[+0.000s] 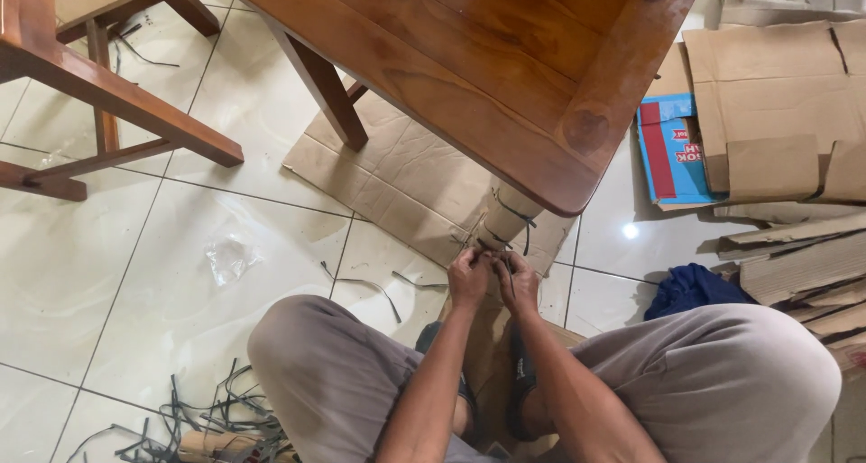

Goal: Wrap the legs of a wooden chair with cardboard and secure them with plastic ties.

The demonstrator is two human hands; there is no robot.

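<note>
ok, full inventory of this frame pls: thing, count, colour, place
table: 1, brown wood, top centre
cardboard-wrapped table leg: 1, tan, under the table corner
strap: 1, dark, around that leg
chair: 1, brown wood, top left
cardboard sheets: several, tan, right
box: 1, blue, right
cloth: 1, dark blue, right
strap scraps: many, grey, bottom left
plastic film: 1, clear, on the floor, left
left hand: at the strap
right hand: at the strap

We are squatting on the tiled floor (pixel 135 273), looking down at a wooden table (pixel 505 57). Our left hand (pixel 468 278) and right hand (pixel 517 281) are meeting, fingers pinching a dark strap (pixel 514 215) that is circling the cardboard-wrapped table leg (pixel 507 212). Flattened cardboard (pixel 397 179) is lying beneath. Strap offcuts (pixel 216 418) are littering the floor near our left knee.
</note>
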